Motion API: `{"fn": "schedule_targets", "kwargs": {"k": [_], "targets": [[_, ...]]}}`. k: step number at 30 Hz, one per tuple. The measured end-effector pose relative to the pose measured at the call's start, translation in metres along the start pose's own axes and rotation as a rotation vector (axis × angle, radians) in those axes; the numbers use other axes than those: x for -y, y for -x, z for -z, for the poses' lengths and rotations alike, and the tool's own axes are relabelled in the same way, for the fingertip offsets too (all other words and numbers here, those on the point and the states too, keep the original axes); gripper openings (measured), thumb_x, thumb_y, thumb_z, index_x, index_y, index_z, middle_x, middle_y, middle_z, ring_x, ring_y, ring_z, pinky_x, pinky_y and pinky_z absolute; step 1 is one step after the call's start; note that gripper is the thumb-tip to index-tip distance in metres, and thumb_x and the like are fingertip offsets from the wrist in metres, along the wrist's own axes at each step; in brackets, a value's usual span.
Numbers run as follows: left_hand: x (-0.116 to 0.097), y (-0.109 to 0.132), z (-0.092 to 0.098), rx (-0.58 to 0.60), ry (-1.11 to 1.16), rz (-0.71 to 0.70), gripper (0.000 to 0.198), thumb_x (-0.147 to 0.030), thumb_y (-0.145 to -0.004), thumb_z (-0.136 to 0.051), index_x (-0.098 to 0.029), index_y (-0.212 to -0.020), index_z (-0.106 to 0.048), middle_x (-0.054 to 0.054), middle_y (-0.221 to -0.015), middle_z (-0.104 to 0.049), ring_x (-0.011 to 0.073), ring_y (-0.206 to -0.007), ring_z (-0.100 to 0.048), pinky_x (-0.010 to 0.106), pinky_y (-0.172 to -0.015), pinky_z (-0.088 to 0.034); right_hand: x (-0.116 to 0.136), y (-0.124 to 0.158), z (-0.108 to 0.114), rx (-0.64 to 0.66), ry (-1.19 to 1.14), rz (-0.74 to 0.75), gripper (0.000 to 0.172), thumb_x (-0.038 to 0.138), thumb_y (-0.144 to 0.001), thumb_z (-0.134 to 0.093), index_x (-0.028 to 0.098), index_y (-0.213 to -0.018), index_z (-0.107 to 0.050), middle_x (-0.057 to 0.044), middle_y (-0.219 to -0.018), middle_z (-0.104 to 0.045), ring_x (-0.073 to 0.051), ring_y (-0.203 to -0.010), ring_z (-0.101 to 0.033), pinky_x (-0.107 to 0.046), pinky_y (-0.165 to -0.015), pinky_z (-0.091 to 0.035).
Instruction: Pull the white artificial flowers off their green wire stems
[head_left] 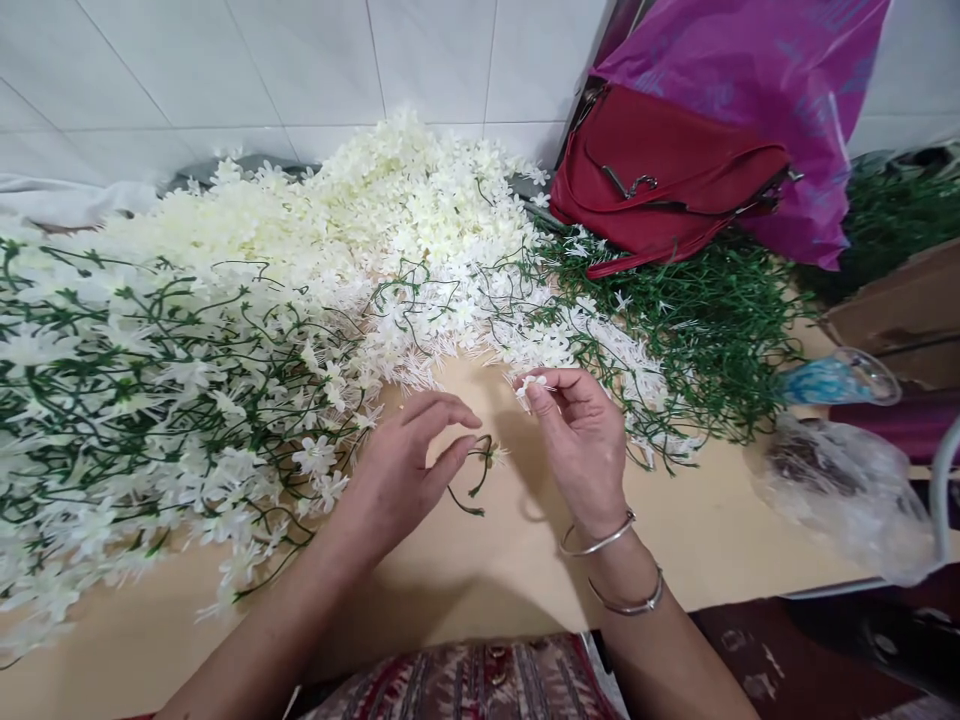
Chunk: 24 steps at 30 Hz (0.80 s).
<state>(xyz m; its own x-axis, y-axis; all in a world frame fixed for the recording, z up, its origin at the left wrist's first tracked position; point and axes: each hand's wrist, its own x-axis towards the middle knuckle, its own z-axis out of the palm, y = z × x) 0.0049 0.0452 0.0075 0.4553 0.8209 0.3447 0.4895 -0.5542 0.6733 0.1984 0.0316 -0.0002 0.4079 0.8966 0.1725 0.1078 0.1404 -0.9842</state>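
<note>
Between the thumb and fingertips of my right hand (581,440) is a small white artificial flower (533,386). My left hand (412,460) is open and curved, with a gap between thumb and forefinger. Just past its thumb tip is a branched green plastic stem (480,480); I cannot tell whether the thumb touches it. Left of that hand spreads a heap of white flowers on green stems (187,400). Behind both hands rises a pile of loose white and cream petals (420,210).
A heap of bare green stems (697,320) lies at right, with a red handbag (660,170) and purple plastic bag (795,90) behind. Farther right are a blue-patterned cup (840,380), a clear plastic bag (847,490) and a cardboard box (900,310) on the table (450,590).
</note>
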Motion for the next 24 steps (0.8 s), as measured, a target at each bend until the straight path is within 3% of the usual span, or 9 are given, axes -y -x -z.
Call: {"fn": "schedule_targets", "kwargs": {"k": [9, 15, 17, 20, 24], "targets": [[0.001, 0.014, -0.008, 0.177, -0.181, -0.078, 0.015, -0.017, -0.103, -0.055, -0.021, -0.112, -0.066, 0.007, -0.113, -0.069, 0.0206, -0.103, -0.068, 0.036, -0.087, -0.055, -0.005, -0.001, 0.003, -0.026, 0.043, 0.0, 0.017, 0.039, -0.089, -0.074, 0.023, -0.091, -0.067, -0.003, -0.09, -0.07, -0.02, -0.085, -0.064, -0.037, -0.084, -0.053], [-0.001, 0.01, -0.009, 0.226, -0.359, -0.049, 0.01, -0.02, -0.098, -0.064, -0.018, -0.09, -0.068, 0.006, -0.095, -0.068, 0.0235, -0.088, -0.065, 0.04, -0.081, -0.05, -0.006, -0.003, 0.001, -0.01, 0.028, -0.016, 0.019, 0.04, -0.088, -0.075, 0.023, -0.09, -0.066, -0.002, -0.087, -0.07, -0.019, -0.082, -0.065, -0.037, -0.084, -0.053], [-0.002, 0.008, -0.007, 0.175, -0.264, 0.006, 0.01, -0.019, -0.098, -0.063, -0.018, -0.089, -0.068, 0.005, -0.093, -0.07, 0.022, -0.085, -0.064, 0.038, -0.078, -0.048, -0.005, -0.002, 0.001, -0.013, 0.022, -0.022, 0.02, 0.04, -0.087, -0.076, 0.023, -0.09, -0.066, -0.002, -0.087, -0.069, -0.019, -0.081, -0.064, -0.036, -0.083, -0.053], [-0.003, 0.003, -0.002, -0.014, 0.065, 0.226, 0.007, -0.024, -0.097, -0.066, -0.02, -0.092, -0.069, 0.001, -0.083, -0.068, 0.0161, -0.073, -0.06, 0.03, -0.067, -0.045, -0.004, -0.002, 0.003, 0.037, -0.065, -0.037, 0.018, 0.039, -0.088, -0.076, 0.024, -0.09, -0.066, -0.002, -0.087, -0.069, -0.018, -0.082, -0.064, -0.035, -0.082, -0.054], [-0.003, -0.008, 0.002, -0.257, 0.588, 0.47, 0.018, -0.037, -0.093, -0.072, -0.02, -0.089, -0.067, -0.001, -0.075, -0.062, 0.0129, -0.069, -0.057, 0.025, -0.065, -0.046, 0.0, -0.002, 0.005, 0.3, -0.183, -0.039, 0.015, 0.039, -0.09, -0.075, 0.025, -0.088, -0.068, -0.003, -0.101, -0.072, -0.017, -0.086, -0.065, -0.033, -0.079, -0.056]]}}
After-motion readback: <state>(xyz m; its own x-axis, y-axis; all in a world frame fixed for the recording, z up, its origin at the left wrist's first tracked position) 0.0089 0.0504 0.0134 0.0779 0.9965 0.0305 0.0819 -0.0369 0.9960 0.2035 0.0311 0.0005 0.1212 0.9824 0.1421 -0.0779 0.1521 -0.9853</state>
